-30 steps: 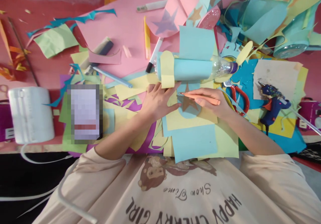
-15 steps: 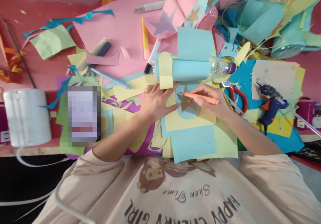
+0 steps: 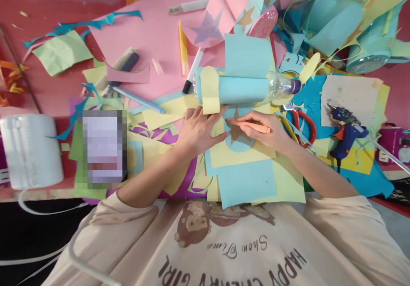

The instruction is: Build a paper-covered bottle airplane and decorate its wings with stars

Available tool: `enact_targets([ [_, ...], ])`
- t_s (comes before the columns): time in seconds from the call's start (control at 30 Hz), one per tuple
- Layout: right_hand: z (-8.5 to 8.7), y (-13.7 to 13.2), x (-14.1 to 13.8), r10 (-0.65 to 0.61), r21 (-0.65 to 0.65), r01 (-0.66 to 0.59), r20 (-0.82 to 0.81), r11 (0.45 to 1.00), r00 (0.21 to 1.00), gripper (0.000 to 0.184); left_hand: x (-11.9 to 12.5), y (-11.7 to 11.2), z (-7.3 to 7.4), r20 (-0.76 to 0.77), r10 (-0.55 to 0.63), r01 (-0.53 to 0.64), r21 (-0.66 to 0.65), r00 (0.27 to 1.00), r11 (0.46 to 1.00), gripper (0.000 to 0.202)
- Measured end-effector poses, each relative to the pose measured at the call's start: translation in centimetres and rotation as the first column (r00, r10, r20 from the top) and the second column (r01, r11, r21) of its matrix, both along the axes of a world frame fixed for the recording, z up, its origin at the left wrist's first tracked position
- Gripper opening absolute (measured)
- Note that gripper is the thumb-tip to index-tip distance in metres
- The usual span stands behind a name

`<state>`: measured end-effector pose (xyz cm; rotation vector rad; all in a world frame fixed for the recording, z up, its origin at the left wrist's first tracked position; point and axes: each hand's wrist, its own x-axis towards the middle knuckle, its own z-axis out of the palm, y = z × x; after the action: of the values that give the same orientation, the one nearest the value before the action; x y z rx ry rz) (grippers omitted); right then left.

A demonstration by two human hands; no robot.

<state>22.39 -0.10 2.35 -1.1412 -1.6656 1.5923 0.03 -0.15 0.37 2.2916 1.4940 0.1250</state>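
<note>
My right hand (image 3: 267, 132) is closed around an orange pencil (image 3: 248, 126) lying almost level, its tip pointing left at the edge of a blue paper circle (image 3: 238, 144) with a brown star (image 3: 236, 132) on it. My left hand (image 3: 200, 130) lies flat with fingers spread, pressing on the yellow paper (image 3: 240, 155) beside the circle. Just beyond both hands lies a plastic bottle (image 3: 246, 88) wrapped in light blue and yellow paper.
Red-handled scissors (image 3: 304, 123) and a blue glue gun (image 3: 346, 132) lie to the right. A black marker (image 3: 192, 72), a yellow pencil (image 3: 182, 46), paper scraps and pink sheets (image 3: 153, 33) cover the far side. A white roll (image 3: 30, 149) and a blurred rectangle (image 3: 102, 147) sit left.
My right hand has slid the pencil tip slightly left along the circle's edge. My left hand has stayed pressed on the paper.
</note>
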Motion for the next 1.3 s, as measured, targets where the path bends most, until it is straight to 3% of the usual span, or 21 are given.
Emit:
enact_targets([
  [0.1, 0.0, -0.01, 0.07, 0.004, 0.054, -0.007, 0.061, 0.999, 0.998, 0.024, 0.01, 0.02, -0.04, 0.005, 0.001, -0.001, 0.002, 1.0, 1.0, 0.065],
  [0.27, 0.09, -0.14, 0.15, -0.005, -0.001, 0.005, 0.011, 1.0, 1.0, 0.024, 0.02, 0.04, 0.06, -0.007, -0.004, 0.004, -0.001, 1.0, 1.0, 0.065],
  [0.43, 0.09, -0.19, 0.08, 0.002, 0.052, -0.006, 0.08, 0.999, 0.997, 0.024, -0.01, -0.01, -0.05, -0.012, -0.004, 0.004, 0.005, 1.0, 1.0, 0.065],
  [0.6, -0.23, -0.27, 0.15, -0.023, -0.003, 0.023, 0.007, 1.0, 1.0, 0.025, 0.03, 0.05, -0.01, -0.021, -0.001, 0.001, 0.0, 1.0, 1.0, 0.065],
  [1.3, -0.44, -0.27, 0.27, -0.025, -0.032, 0.024, -0.011, 0.999, 1.0, 0.024, -0.04, 0.05, -0.12, -0.013, 0.0, 0.0, -0.017, 1.0, 1.0, 0.066],
])
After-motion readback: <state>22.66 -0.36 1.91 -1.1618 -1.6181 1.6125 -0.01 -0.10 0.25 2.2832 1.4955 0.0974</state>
